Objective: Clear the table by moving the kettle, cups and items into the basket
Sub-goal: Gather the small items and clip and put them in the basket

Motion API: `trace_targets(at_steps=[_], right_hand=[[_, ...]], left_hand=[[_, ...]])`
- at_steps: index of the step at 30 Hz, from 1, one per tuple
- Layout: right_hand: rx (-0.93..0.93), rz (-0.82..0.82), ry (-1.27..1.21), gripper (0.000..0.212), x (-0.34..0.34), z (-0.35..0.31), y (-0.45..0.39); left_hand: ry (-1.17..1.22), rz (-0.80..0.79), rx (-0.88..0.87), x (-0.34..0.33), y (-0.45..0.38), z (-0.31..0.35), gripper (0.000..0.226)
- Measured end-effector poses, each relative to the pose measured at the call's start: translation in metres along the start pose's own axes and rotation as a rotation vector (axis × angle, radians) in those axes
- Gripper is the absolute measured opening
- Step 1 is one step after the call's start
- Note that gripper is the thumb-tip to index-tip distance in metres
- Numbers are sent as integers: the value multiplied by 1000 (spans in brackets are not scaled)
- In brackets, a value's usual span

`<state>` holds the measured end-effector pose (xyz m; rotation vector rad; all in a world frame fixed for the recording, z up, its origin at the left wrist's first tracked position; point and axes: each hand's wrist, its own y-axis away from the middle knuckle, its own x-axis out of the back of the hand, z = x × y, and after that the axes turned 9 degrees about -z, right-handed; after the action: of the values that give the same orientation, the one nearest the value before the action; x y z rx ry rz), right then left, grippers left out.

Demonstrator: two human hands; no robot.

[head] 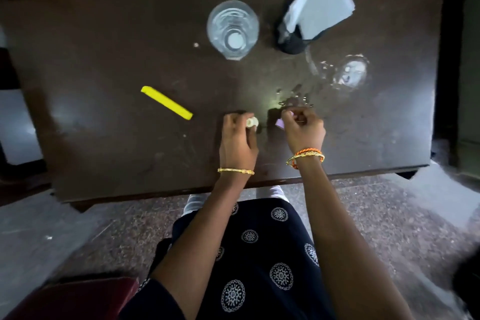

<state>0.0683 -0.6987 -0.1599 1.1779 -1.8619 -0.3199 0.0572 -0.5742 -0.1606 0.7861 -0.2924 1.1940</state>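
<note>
Small-bits step, looked like: left hand (237, 141) was pinched on a white cap (252, 122), right hand (302, 128) on a lilac scrap (280, 123), both near the water glass (233, 28); basket unseen, next stop.

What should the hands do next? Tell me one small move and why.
Probably lift both hands off the table. The left hand is closed on a small white piece, the right hand pinches a small purple piece, so both seem ready to carry. No basket is in view.
</note>
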Motion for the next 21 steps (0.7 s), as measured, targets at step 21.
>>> trace_targets(at_steps=[21], right_hand=[[668, -843, 47, 11, -313, -220, 210]], left_hand=[[182, 1243, 348, 344, 95, -197, 27]])
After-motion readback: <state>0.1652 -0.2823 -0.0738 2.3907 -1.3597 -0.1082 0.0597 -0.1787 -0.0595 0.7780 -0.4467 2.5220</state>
